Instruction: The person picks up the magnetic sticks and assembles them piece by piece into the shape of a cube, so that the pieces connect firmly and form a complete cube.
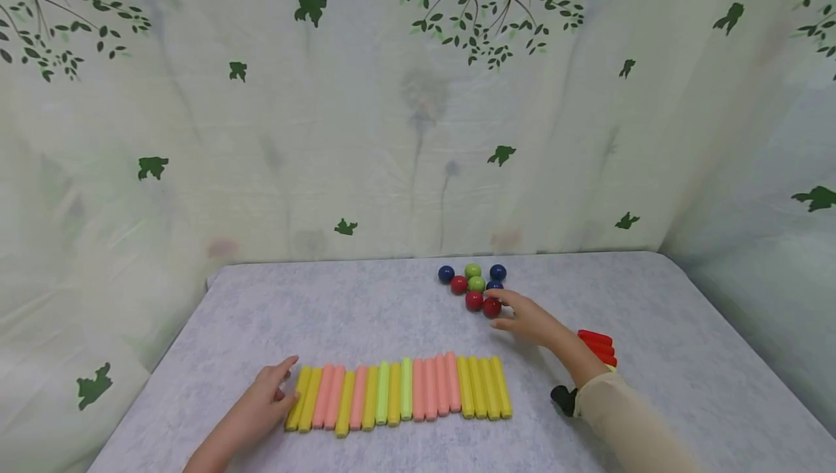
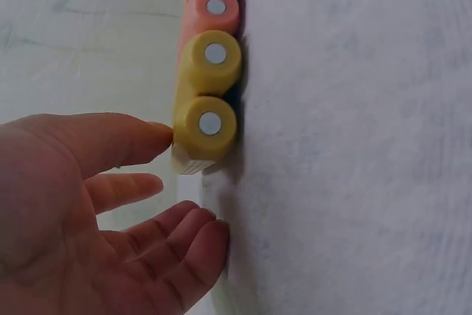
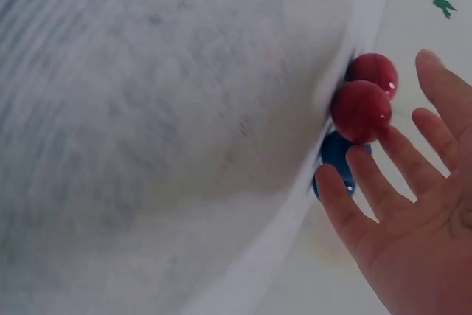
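A row of yellow, pink and light green sticks (image 1: pixel 395 393) lies side by side on the table. My left hand (image 1: pixel 264 400) is at the row's left end, fingers loosely spread. In the left wrist view its thumb meets the side of the end yellow stick (image 2: pixel 206 127), and the other fingers hold nothing. My right hand (image 1: pixel 525 321) reaches to a cluster of red, blue and green balls, beside the nearest red ball (image 1: pixel 492 307). Its fingers are spread in the right wrist view, the tips close to a red ball (image 3: pixel 361 112) and a blue ball (image 3: pixel 335 151); whether they touch I cannot tell.
Several red sticks (image 1: pixel 596 346) lie together beyond the right forearm, partly hidden by it. A black strapped item (image 1: pixel 563 400) is at the right wrist. A pale cloth with printed leaves (image 1: pixel 421 96) hangs behind the grey table (image 1: pixel 313 306).
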A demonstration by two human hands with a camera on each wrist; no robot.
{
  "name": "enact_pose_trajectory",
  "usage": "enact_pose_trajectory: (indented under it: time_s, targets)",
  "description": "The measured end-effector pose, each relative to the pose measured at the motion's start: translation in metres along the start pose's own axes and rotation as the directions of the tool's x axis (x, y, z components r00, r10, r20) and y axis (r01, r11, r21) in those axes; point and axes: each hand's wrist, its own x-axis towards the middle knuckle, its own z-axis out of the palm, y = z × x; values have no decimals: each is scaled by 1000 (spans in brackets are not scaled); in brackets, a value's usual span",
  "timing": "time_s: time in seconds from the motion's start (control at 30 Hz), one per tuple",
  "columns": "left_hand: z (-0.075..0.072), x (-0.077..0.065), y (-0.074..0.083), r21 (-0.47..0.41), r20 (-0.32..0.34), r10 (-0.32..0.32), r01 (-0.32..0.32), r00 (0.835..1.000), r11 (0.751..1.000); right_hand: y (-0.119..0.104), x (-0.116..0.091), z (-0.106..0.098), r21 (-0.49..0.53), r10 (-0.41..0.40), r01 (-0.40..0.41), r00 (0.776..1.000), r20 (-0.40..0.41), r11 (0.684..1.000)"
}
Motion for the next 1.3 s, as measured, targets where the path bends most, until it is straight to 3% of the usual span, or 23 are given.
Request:
enact_pose_trajectory:
  time_s: [0.17, 0.33, 0.43, 0.53, 0.63, 0.73, 0.8, 0.9, 0.97, 1.0, 1.17, 1.3]
  targets:
    - [7, 0, 3, 23, -3, -7, 7, 1000, 1000, 0, 6, 6, -40, 53, -54, 998, -29, 998]
    - [8, -1, 12, 181, -49, -23, 31, 999, 983, 0, 8, 8, -72, 72, -74, 997, -35, 995]
    - [5, -3, 18, 231, -121, -20, 48, 992, 972, -3, 7, 7, -25, 106, -107, 993, -54, 994]
    - [0, -3, 25, 204, -221, 29, 17, 975, 979, -10, 4, 2, 77, 88, -81, 992, -90, 994]
    - [0, -1, 38, 145, -313, 126, -84, 941, 986, -26, 1, -4, 225, 25, 2, 993, -115, 974]
    - [7, 3, 56, 87, -365, 262, -248, 893, 965, -50, -3, -4, 362, -61, 101, 991, -119, 927]
    - [15, 6, 69, 73, -389, 361, -362, 848, 929, -69, -7, -2, 422, -125, 161, 986, -112, 892]
    - [26, 10, 87, 77, -414, 495, -512, 764, 855, -96, -14, 2, 457, -230, 250, 968, -100, 854]
    - [33, 12, 97, 82, -408, 539, -558, 737, 826, -113, -21, 3, 457, -284, 297, 954, -99, 839]
    - [35, 13, 102, 76, -401, 549, -571, 734, 818, -121, -23, 3, 461, -300, 310, 949, -97, 832]
    - [44, 15, 115, 34, -345, 541, -566, 766, 823, -145, -32, 4, 448, -326, 327, 942, -82, 832]
    - [47, 16, 119, 33, -321, 572, -594, 755, 804, -144, -32, 7, 455, -321, 311, 945, -57, 835]
